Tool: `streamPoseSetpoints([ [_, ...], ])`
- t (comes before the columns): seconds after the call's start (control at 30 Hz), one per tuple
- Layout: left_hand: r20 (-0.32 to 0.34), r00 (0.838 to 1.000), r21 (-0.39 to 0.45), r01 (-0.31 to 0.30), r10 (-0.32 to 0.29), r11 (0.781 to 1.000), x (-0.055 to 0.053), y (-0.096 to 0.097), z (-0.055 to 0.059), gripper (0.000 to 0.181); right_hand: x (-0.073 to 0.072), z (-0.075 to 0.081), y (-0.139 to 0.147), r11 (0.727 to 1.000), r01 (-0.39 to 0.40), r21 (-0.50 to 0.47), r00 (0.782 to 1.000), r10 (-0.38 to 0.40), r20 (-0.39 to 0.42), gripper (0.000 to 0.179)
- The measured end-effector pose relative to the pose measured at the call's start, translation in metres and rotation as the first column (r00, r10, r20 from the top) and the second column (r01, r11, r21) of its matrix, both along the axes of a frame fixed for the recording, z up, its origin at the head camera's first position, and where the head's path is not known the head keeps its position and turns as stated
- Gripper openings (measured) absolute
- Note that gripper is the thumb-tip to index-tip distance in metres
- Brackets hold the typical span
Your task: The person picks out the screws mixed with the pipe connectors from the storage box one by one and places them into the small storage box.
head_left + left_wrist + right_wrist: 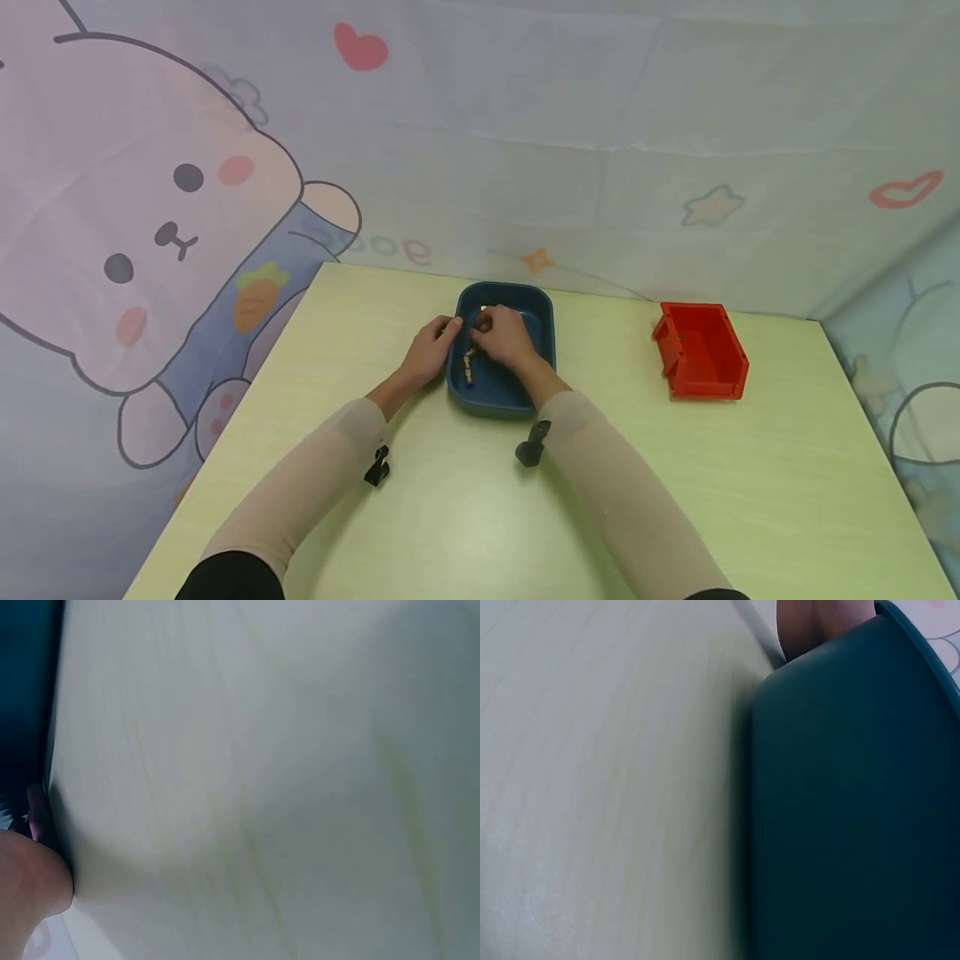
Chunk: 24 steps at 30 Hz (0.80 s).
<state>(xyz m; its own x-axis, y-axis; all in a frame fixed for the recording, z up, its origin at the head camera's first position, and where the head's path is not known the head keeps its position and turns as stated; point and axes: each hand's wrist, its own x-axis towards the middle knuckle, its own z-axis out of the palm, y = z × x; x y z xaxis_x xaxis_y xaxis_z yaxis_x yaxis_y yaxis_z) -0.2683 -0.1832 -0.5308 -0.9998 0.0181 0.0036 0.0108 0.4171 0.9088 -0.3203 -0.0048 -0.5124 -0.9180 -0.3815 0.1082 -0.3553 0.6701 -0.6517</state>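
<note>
The left hand (431, 350) grips the left rim of the blue tray (491, 407), near the counter's (787, 483) far edge. The right hand (507, 336) works inside, fingers curled; its grasp cannot be determined. Gold-coloured parts (468, 367) lie along the tray's left side.

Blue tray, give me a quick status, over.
Left hand on rim of blue tray; right hand inside, grasp hidden. Gold pieces lying in tray. Red bin apart, to the right; no obstruction seen.
</note>
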Motion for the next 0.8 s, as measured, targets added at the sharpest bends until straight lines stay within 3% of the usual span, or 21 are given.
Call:
streamPoseSetpoints([
  [0.33,-0.004,1.0,0.006,0.002,-0.002,1.0,-0.001,0.0,-0.003,0.053,0.005,0.002,-0.001,0.998,-0.046,-0.052,0.992,0.04,-0.118,0.024],
  [0.8,0.002,1.0,-0.018,-0.011,0.011,1.0,-0.001,0.0,-0.004,0.058,0.007,0.011,0.005,0.981,-0.03,-0.194,0.996,0.012,-0.092,0.025],
])
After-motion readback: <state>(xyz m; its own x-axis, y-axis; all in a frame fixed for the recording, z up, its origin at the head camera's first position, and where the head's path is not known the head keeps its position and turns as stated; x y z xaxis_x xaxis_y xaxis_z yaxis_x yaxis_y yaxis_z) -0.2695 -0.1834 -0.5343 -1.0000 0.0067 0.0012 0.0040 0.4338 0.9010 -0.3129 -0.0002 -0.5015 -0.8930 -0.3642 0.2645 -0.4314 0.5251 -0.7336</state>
